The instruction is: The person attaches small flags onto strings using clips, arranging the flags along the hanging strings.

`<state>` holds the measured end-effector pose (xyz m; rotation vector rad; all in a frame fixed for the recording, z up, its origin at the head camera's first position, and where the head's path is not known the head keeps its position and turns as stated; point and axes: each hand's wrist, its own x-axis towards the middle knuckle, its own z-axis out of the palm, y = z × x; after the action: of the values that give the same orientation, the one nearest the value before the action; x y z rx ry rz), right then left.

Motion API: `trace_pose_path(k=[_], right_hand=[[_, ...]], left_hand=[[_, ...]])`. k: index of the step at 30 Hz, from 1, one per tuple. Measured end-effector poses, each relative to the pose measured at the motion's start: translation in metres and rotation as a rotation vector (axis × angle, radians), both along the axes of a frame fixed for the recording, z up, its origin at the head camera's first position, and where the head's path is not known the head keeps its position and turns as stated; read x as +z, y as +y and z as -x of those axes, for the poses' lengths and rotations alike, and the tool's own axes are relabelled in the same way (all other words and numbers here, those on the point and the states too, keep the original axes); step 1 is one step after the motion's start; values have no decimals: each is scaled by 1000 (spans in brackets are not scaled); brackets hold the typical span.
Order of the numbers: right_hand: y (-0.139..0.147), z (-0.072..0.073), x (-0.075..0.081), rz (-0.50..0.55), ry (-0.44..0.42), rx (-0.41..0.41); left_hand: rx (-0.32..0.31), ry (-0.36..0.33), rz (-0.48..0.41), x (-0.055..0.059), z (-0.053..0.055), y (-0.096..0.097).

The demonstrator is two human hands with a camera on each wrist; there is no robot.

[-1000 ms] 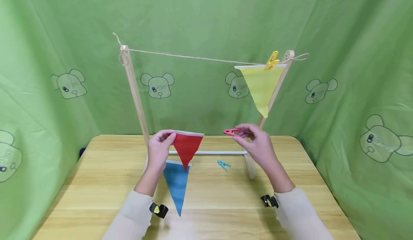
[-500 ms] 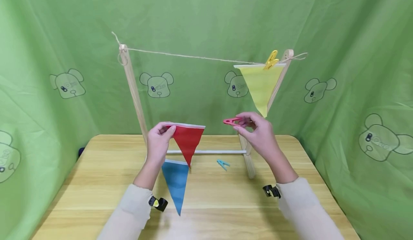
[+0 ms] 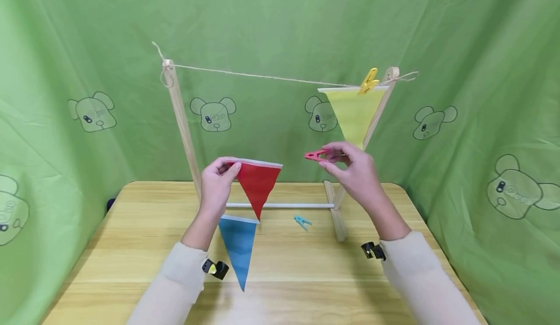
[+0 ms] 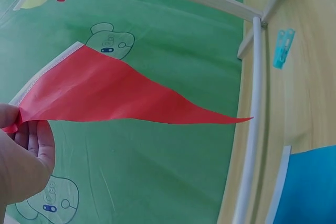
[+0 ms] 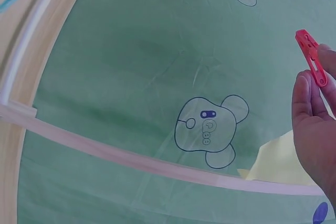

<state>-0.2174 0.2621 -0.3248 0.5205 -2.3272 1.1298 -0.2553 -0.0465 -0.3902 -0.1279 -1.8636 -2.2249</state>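
Observation:
My left hand [image 3: 217, 184] pinches a red triangular flag [image 3: 260, 183] by the left end of its white top edge. The flag hangs point down, below the string [image 3: 262, 76]. To the right, my right hand [image 3: 354, 169] holds a red clothespin [image 3: 314, 155] between thumb and fingers, its free end pointing left, apart from the flag. In the right wrist view the clothespin [image 5: 311, 59] sits at the fingertips. A yellow flag [image 3: 352, 113] hangs at the string's right end under a yellow clothespin [image 3: 369, 81]; my right hand covers its tip.
A blue flag [image 3: 238, 247] and a light-blue clothespin [image 3: 302, 223] lie on the wooden table [image 3: 144, 247]. Two wooden posts [image 3: 182, 121] hold up the string, with a white rod [image 3: 297, 206] between them near the table. A green curtain [image 3: 271, 24] surrounds the table.
Both hands have risen, the left with the red flag and the right with the red clothespin. The left hand has also shifted slightly right. The blue flag and light-blue clothespin stay put.

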Motion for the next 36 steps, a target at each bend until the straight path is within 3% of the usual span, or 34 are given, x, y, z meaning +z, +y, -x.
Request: trace_pose_path(k=[26, 36], right_hand=[[-6, 5, 37, 32, 8, 22], [-10, 7, 51, 45, 108, 36]], left_hand=[[-4, 65, -58, 34, 4, 19], [-9, 98, -47, 47, 6, 23]])
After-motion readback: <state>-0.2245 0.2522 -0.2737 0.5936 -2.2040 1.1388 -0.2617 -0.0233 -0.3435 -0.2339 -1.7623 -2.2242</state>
